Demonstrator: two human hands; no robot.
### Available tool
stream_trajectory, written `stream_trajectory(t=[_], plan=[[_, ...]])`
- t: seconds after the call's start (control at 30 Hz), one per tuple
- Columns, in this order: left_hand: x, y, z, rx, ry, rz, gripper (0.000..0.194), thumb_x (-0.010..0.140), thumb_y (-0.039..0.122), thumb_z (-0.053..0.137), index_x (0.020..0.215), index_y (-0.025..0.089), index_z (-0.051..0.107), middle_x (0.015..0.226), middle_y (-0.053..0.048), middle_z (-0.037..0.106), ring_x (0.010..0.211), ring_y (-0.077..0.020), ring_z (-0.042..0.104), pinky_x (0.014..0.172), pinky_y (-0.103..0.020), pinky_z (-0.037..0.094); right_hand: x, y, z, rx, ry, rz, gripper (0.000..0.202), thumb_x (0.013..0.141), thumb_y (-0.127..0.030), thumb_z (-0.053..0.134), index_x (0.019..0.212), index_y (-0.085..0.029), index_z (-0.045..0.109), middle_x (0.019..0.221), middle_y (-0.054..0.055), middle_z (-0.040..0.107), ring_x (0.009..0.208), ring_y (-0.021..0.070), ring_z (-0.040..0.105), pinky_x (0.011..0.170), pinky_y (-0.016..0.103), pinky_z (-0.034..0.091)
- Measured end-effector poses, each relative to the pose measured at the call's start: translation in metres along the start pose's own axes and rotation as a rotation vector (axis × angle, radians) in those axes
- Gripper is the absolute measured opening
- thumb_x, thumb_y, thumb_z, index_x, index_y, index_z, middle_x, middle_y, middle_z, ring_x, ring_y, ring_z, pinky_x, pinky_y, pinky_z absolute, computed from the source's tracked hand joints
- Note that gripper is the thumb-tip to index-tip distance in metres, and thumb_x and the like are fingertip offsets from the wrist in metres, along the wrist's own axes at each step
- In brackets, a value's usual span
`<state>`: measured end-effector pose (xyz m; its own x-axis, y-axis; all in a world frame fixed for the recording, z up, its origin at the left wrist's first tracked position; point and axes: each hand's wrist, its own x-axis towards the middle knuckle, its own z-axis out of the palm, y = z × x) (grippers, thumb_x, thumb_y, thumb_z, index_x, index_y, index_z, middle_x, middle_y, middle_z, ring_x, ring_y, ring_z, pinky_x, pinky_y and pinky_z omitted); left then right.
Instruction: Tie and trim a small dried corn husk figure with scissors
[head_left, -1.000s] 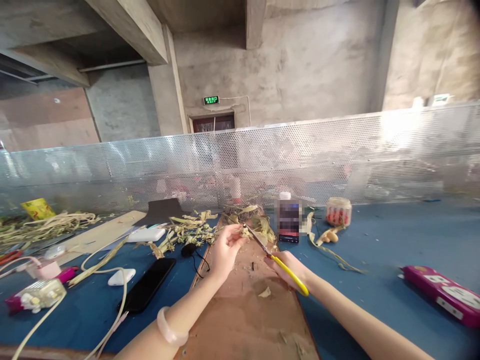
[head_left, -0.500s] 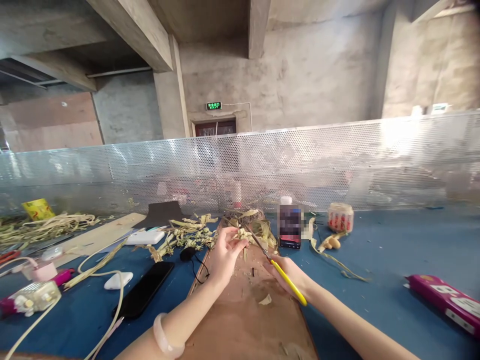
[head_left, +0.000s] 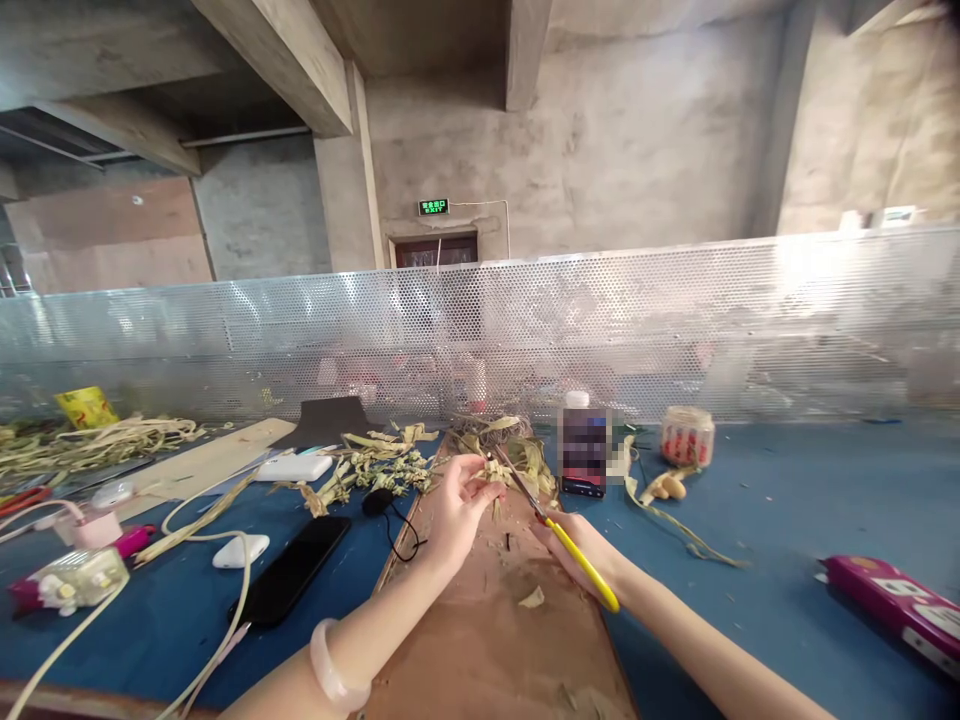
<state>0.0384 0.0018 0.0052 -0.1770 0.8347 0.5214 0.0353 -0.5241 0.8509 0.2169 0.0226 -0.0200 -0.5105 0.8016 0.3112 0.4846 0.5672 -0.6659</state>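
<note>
My left hand [head_left: 463, 508], a pale bangle on its forearm, pinches a small piece of dried plant strip [head_left: 497, 474] above the brown board [head_left: 487, 640]. Yellow-handled scissors [head_left: 577, 562] are gripped in my right hand [head_left: 581, 548], their dark blades pointing up and left to the piece. Whether the blade tips touch it is too small to tell. Behind the hands, a heap of dried leaves and strips [head_left: 536, 462] lies at the board's far end.
A propped phone [head_left: 584, 452] and a jar [head_left: 688, 437] stand behind on the blue table [head_left: 757, 500]. At left lie a black phone [head_left: 296, 572], cables, a power bank [head_left: 294, 467] and dried strips [head_left: 386, 465]. A magenta packet [head_left: 896, 605] is at right. A perforated metal screen [head_left: 300, 335] runs behind.
The view has shifted slightly, so most things sit a little further right in the picture. Both hands keep nearly the same pose, holding the piece and the scissors.
</note>
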Motion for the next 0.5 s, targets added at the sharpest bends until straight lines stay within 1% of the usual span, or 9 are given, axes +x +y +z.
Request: stream_trajectory(t=[0.13, 0.3, 0.5], plan=[[0.0003, -0.0002, -0.0009, 0.007, -0.010, 0.011, 0.033, 0.068, 0.028, 0.068, 0.093, 0.022, 0.049, 0.095, -0.002, 0.058, 0.073, -0.0140, 0.061, 0.068, -0.028, 0.048, -0.0005, -0.0017, -0.0009, 0.012, -0.011, 0.004, 0.030, 0.080, -0.042, 0.040, 0.060, -0.020, 0.036, 0.056, -0.006, 0.034, 0.057, 0.0099, 0.031, 0.054, 0.024, 0.027], [0.0000, 0.0008, -0.0014, 0.027, -0.004, 0.018, 0.031, 0.068, 0.028, 0.068, 0.093, 0.022, 0.050, 0.096, -0.002, 0.060, 0.073, -0.0135, 0.061, 0.068, -0.026, 0.048, -0.0005, -0.0002, 0.0002, 0.012, 0.005, -0.009, 0.030, 0.081, -0.042, 0.039, 0.060, -0.020, 0.036, 0.057, -0.005, 0.034, 0.058, 0.0097, 0.030, 0.054, 0.024, 0.026], [-0.0006, 0.0029, -0.0016, 0.044, 0.016, 0.022, 0.030, 0.067, 0.028, 0.068, 0.091, 0.021, 0.052, 0.094, -0.002, 0.061, 0.074, -0.0143, 0.061, 0.066, -0.026, 0.048, -0.0004, -0.0008, 0.0017, 0.003, 0.007, 0.027, 0.034, 0.081, -0.043, 0.039, 0.057, -0.020, 0.033, 0.055, -0.006, 0.029, 0.057, 0.0094, 0.028, 0.052, 0.025, 0.024]])
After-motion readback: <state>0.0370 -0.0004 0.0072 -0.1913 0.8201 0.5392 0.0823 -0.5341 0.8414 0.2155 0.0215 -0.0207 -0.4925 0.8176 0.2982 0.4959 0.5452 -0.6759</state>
